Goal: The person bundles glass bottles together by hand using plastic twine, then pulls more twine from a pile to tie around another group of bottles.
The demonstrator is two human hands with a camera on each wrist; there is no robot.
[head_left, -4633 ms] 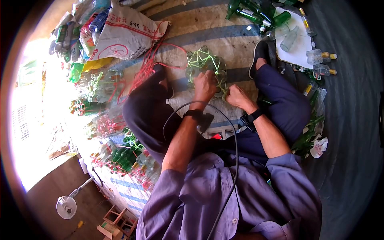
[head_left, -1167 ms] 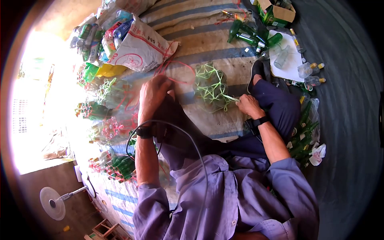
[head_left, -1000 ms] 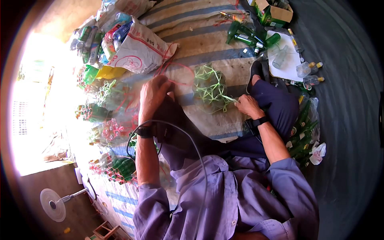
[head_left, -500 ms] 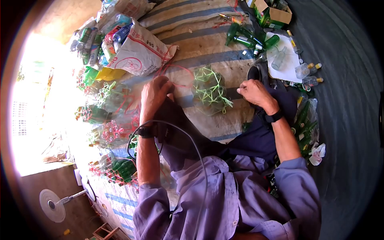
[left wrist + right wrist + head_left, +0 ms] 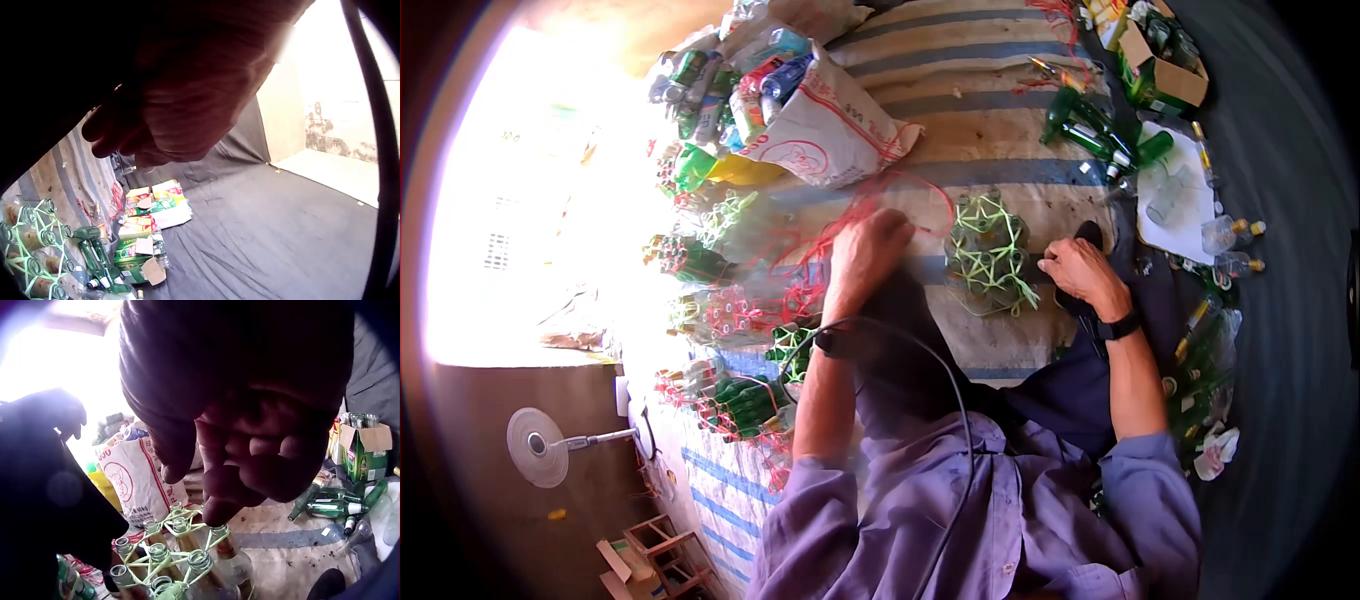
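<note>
A bundle of clear glass bottles (image 5: 988,250) stands on the striped sheet, its necks laced together with light green cord. My right hand (image 5: 1082,270) hovers over the right leg, just right of the bundle. In the right wrist view its fingers (image 5: 250,478) are loosely bent, with nothing in them, and the bottle necks (image 5: 159,553) show below. My left hand (image 5: 868,258) rests by the left knee, near a tangle of red cord (image 5: 805,265). The left wrist view shows its fingers (image 5: 125,134) in shadow, hanging loosely with nothing seen in them.
Other tied bottle bundles (image 5: 740,310) line the left side. A white sack (image 5: 840,125) of cans and bottles sits beyond them. Loose green bottles (image 5: 1100,130), a white board (image 5: 1185,205) and an opened carton (image 5: 1165,70) lie at the far right. A black cable crosses my left arm.
My left hand has left the bundle for the left knee. My right hand has let go of the green cord's end and drawn back over the right leg. The head view has shifted.
</note>
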